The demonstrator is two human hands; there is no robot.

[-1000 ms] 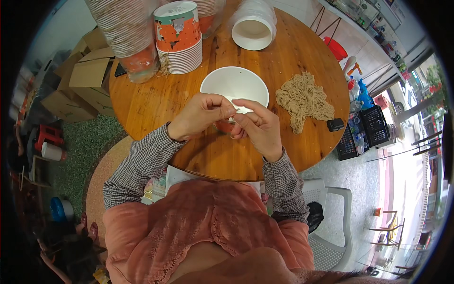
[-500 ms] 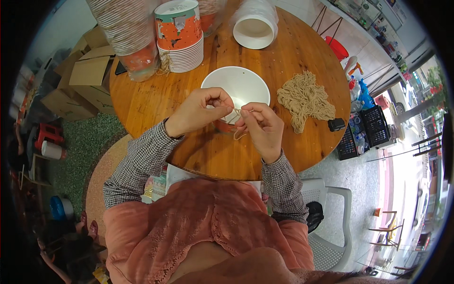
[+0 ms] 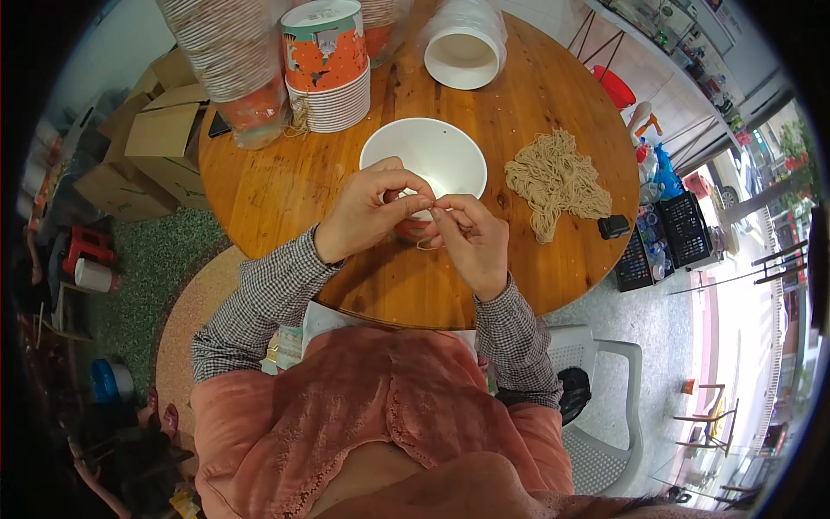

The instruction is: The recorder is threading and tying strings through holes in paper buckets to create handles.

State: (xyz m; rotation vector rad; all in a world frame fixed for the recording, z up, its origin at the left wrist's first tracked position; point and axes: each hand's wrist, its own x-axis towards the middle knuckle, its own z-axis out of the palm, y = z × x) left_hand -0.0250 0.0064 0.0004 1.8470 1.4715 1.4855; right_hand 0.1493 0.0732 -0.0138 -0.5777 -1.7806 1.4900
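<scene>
Between my two hands, close above the near rim of a white paper bucket (image 3: 432,143), runs a thin tan string (image 3: 426,247). My left hand (image 3: 370,208) pinches it between thumb and forefinger. Its tips meet those of my right hand (image 3: 471,238), which pinches the same string. A loose bit of string hangs below the right fingers. The bucket stands upright with nothing visible inside but a tiny dark speck on its wall; my fingers hide its near side. To the right of the bucket lies a loose heap of tan string (image 3: 558,182).
The round wooden table (image 3: 380,290) carries nested orange-patterned paper buckets (image 3: 324,65), bagged stacks of buckets (image 3: 229,65), and a wrapped stack (image 3: 464,60) lying on its side. A small black object (image 3: 614,227) sits near the right edge. A grey plastic chair (image 3: 618,406) stands at right.
My fingertips have come together over the string, the right hand moving slightly left and down. The loose string end hangs shorter. The bucket appears shifted slightly left.
</scene>
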